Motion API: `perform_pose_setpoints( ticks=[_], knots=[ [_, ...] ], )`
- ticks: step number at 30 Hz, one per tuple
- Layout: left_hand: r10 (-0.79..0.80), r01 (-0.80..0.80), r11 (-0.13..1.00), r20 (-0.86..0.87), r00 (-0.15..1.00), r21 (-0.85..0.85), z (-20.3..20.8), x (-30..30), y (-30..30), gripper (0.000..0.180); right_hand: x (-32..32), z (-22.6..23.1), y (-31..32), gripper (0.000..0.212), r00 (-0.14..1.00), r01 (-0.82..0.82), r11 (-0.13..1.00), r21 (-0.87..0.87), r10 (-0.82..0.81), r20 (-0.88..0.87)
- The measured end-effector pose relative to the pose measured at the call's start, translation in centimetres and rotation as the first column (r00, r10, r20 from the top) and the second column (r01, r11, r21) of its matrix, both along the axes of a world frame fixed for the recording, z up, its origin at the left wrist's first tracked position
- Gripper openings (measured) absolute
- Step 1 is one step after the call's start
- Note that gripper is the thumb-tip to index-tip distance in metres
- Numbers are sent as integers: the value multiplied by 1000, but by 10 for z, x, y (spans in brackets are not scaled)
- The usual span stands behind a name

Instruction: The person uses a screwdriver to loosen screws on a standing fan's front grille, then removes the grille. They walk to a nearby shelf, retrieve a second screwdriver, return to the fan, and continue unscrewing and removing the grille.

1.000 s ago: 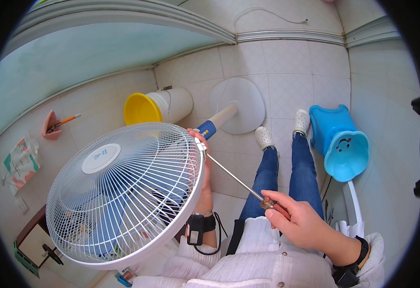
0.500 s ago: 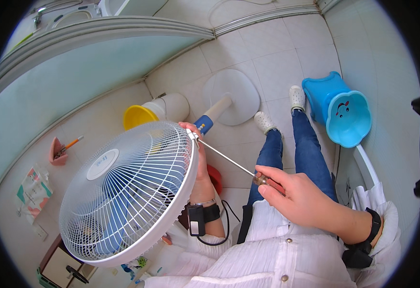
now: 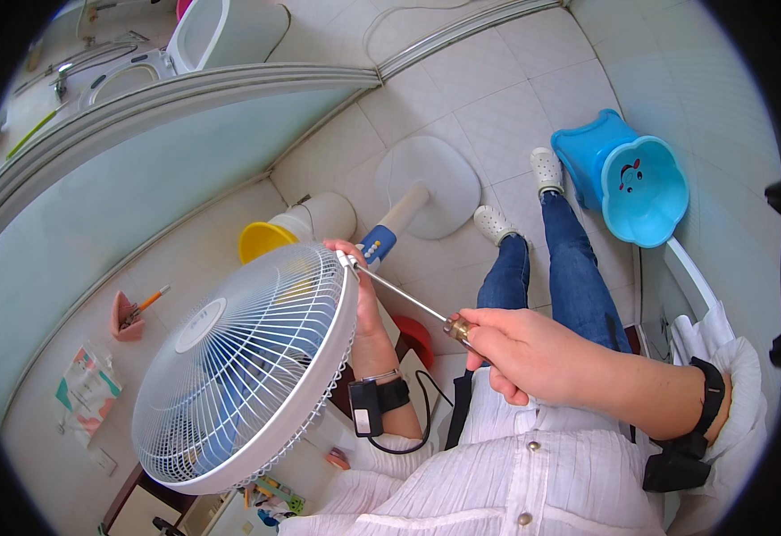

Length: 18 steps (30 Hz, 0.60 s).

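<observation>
A white pedestal fan with a round wire grille [image 3: 256, 357] fills the left of the view, its front tilted up toward me. My left hand [image 3: 368, 308] grips the grille's rim from behind at its upper right, the fingers curled by a small white clip [image 3: 346, 260]. In my right hand [image 3: 529, 353] is a screwdriver [image 3: 408, 297] with a brownish see-through handle. Its long metal shaft slants up left, and its tip meets the clip area; exactly how it is seated is too small to tell. The palm hides part of the handle.
The fan's blue-and-white column [image 3: 379, 241] rises from a pale base [image 3: 444, 188] on the tiled floor. Beside my feet stands a blue bucket [image 3: 645, 192]. A white bin with a yellow rim [image 3: 265, 241], a red container [image 3: 414, 339] and a glass partition [image 3: 158, 161] are near the fan.
My right hand has turned over and shifted slightly left and down, its grip on the screwdriver changed. The view has also shifted a little. My left hand stays on the fan's rim.
</observation>
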<state>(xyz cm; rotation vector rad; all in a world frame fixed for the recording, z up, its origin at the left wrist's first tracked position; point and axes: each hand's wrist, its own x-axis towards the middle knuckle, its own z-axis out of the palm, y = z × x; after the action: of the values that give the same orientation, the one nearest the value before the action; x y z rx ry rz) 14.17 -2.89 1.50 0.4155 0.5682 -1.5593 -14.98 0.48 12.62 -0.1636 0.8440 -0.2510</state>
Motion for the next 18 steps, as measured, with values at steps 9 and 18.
perform_pose_setpoints(
  ticks=[9,18],
  knots=[
    [20,-20,1000,26,999,-2,4,-9,-3,43,0,12,-18,27,959,145,948,283,-205,194],
    [97,-92,988,-35,995,123,8,-9,-3,29,10,7,-25,22,996,86,996,-24,-86,-14]
  ],
)
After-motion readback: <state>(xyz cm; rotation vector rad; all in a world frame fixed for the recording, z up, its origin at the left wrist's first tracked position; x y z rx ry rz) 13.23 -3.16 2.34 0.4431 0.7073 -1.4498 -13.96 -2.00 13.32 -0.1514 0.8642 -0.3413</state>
